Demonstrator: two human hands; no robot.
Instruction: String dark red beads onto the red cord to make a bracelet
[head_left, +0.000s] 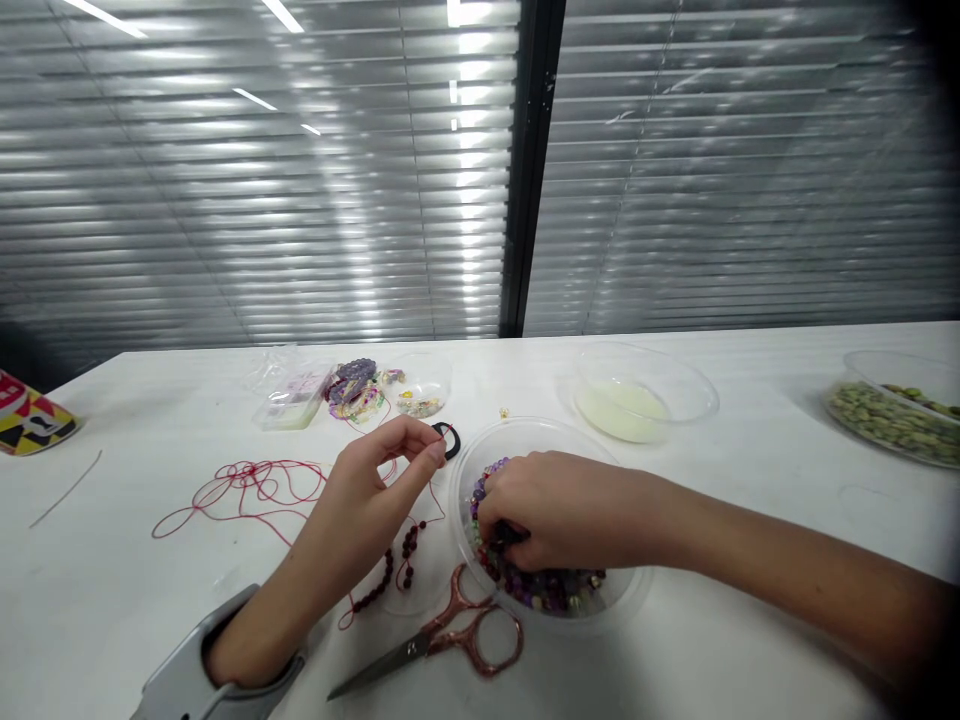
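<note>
My left hand (386, 480) is raised over the table, thumb and forefinger pinched on a thin red cord (444, 438). From the fingers the cord runs down to strung dark red beads (386, 580) lying below. My right hand (536, 510) reaches into a clear plastic bowl (551, 428) of mixed beads (555, 590), purple, dark red, green and gold. Its fingers are curled down among them, and the tips are hidden. Below the bowl's left side lie scissors (450, 635) with copper-coloured handles, blades toward the lower left. A black ring (450, 440) shows behind my left fingertips.
Tangled red cord (251, 480) spreads at left. Farther back lie a plastic packet (292, 400), purple bead strands (352, 380) and a small clear dish (424, 400). A clear container (622, 405) with pale yellow contents and another of green pieces (889, 420) stand right.
</note>
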